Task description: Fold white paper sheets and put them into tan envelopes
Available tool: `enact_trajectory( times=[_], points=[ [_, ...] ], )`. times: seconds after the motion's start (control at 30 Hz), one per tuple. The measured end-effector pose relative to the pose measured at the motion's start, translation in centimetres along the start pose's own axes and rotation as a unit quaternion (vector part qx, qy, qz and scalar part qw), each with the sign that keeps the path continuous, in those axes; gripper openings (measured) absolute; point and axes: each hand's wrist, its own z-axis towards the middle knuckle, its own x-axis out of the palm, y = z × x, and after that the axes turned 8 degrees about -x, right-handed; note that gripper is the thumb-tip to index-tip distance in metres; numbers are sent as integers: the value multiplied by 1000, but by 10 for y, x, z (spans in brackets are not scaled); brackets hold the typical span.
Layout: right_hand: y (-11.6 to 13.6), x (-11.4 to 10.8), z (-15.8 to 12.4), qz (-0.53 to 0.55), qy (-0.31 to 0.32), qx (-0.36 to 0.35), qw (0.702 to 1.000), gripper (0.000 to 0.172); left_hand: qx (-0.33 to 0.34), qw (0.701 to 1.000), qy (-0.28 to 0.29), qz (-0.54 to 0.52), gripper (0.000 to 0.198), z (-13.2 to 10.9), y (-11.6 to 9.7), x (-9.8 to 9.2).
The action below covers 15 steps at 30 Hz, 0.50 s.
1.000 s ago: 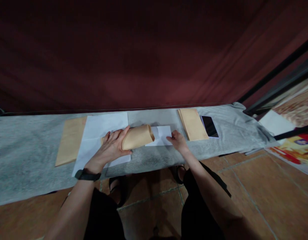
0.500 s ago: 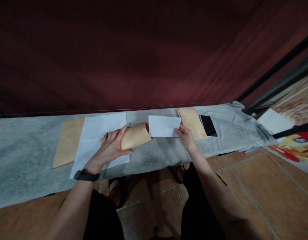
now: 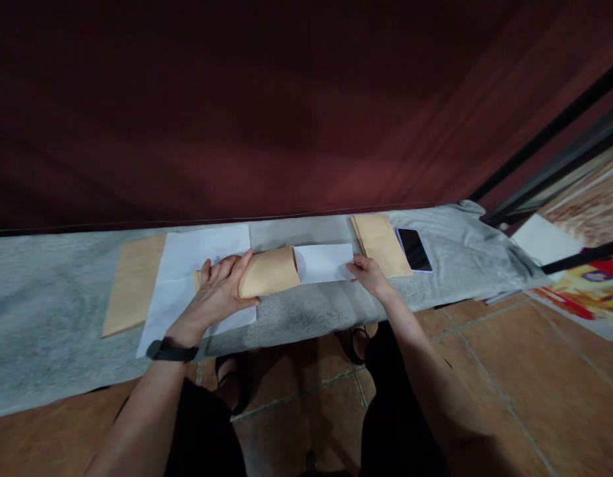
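My left hand [image 3: 225, 286] grips a brown envelope [image 3: 270, 271], thumb and fingers on either side of it, above large white sheets [image 3: 179, 285]. The envelope's mouth faces right. A folded white paper [image 3: 325, 263] lies level with it, its left end at the mouth and partly hidden inside. My right hand [image 3: 366, 273] pinches the right end of this paper. Beyond that hand is a stack of brown envelopes [image 3: 384, 245]. Another brown envelope pile [image 3: 132, 285] is at the left, partly beside the white sheets.
A grey cloth [image 3: 306, 315] covers the long narrow surface. At its right stands a phone [image 3: 414, 250] lying face up. A dark red curtain [image 3: 286, 132] hangs behind. Black bars and a colourful printed sheet [image 3: 584, 291] are at the right, over a tiled floor.
The folded white paper has moved down and slightly left, so its left end now meets the envelope's mouth. My right hand has moved with it. My left hand has hardly moved.
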Motion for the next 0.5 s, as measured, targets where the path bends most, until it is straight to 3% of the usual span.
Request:
enact_trajectory(
  times=[0.23,0.5],
  points=[
    [4,-2,0,-4,44,35,998,20,26,999,-22,4,114,1,-7,-1],
    [9,8,0,14,58,30,998,28,29,999,-23,0,115,3,-16,2]
  ],
)
